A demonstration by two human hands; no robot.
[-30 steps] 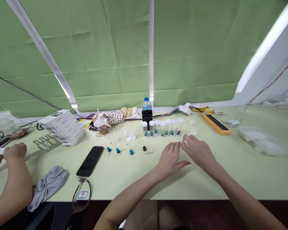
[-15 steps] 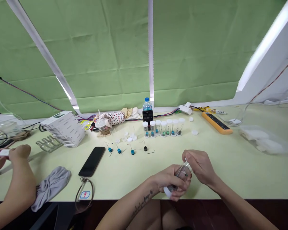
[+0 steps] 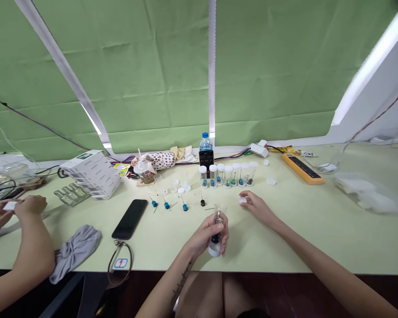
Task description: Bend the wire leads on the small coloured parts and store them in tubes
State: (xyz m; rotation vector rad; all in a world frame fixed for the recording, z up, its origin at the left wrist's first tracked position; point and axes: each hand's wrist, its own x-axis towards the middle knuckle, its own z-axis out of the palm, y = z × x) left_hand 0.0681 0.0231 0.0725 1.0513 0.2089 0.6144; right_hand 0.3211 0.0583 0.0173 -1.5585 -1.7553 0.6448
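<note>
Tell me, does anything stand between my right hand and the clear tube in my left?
Nothing visible does. Between your right hand, with a white cap at its fingertips, and the clear tube in your left hand, only bare tabletop shows. The row of capped tubes stands farther back, out of that gap.

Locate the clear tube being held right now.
The clear tube is in the left hand, lower centre of the head view, to the left of the right hand.

Bright light, soft shadows, stretched edges
</note>
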